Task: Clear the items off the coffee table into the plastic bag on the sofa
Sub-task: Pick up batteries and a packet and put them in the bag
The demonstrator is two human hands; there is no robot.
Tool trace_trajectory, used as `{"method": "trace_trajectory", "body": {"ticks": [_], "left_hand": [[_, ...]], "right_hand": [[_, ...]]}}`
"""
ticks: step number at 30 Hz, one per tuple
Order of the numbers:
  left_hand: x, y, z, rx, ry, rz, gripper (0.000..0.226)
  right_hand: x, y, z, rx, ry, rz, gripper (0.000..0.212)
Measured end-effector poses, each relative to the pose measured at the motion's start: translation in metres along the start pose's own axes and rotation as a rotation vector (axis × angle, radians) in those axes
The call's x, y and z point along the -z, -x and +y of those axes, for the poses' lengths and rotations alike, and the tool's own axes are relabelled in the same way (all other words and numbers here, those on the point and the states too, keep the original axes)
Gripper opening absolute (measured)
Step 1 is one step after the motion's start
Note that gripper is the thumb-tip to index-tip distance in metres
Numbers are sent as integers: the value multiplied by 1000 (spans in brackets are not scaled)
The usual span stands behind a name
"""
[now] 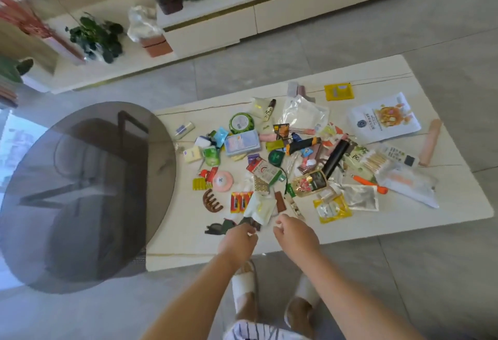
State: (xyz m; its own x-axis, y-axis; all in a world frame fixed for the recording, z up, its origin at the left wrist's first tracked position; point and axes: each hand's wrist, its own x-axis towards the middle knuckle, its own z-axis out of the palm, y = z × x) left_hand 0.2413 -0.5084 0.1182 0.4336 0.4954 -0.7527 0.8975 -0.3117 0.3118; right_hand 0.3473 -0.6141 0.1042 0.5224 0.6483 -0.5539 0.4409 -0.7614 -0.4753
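Head view looks down on your two bare arms reaching over the near edge of the white coffee table (336, 234). Your left hand (237, 241) is at the near edge of the clutter, fingers curled downward at a dark item (246, 222) beside a white sachet (260, 209); whether it actually has hold of that item cannot be told. Your right hand (295, 234) is just beside the left, fingers loosely curled with the thumb and forefinger close together; nothing can be seen held in it.

Items for clearing lie in a dense spread across the table's middle: a brown hair claw (213, 200), a red battery pack (239, 202), a pink round case (222, 181), a green round tin (241, 123), a black cylinder (335, 157), a yellow packet (339, 91) and a large white pouch (384, 117) toward the far right.

A round smoked-glass side table (80, 191) overlaps the coffee table's left end. A low white cabinet (242, 16) stands across the grey tiled floor (431, 29), with a potted plant (94, 37) on its lower shelf.
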Motion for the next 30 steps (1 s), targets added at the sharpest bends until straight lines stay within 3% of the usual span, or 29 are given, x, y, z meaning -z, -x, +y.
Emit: {"method": "trace_trajectory", "body": {"ticks": [18, 23, 30], "left_hand": [[42, -76, -162, 90, 210, 4, 27], [33, -110, -170, 72, 147, -22, 27], [13, -172, -146, 40, 140, -35, 33]], "right_hand": [[-124, -60, -91, -155, -4, -84, 21], [-138, -91, -90, -155, -16, -33, 27], [-141, -137, -39, -151, 190, 74, 33]]}}
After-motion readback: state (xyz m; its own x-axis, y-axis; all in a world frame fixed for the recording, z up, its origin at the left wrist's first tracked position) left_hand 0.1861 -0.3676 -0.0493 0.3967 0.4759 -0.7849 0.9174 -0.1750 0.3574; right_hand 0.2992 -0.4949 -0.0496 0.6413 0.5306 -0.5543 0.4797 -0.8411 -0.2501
